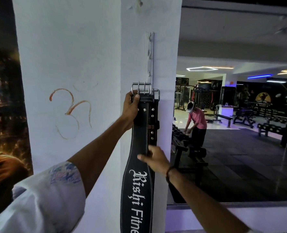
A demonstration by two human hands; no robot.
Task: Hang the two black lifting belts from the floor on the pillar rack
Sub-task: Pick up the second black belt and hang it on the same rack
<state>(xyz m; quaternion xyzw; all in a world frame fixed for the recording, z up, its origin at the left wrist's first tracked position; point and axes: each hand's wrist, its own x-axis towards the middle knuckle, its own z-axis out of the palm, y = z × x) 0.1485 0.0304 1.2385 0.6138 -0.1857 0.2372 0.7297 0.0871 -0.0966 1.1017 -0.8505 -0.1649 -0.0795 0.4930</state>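
Observation:
A black lifting belt (138, 182) with white lettering hangs down the white pillar (68, 56), its steel buckle (141, 89) up at the lower end of the white hook rack (149, 54). Behind it hangs a second black belt (152, 115), studded, with its own buckle a little lower to the right. My left hand (131, 107) is shut on the front belt just under the buckle. Lower down, my right hand (153, 158) rests on the belt's right edge with its fingers bent around it.
A large mirror (240, 115) right of the pillar reflects the gym floor, benches, a dumbbell rack (188, 145) and a person in a pink shirt (196, 120) bending over. A dark poster (3, 98) covers the wall to the left.

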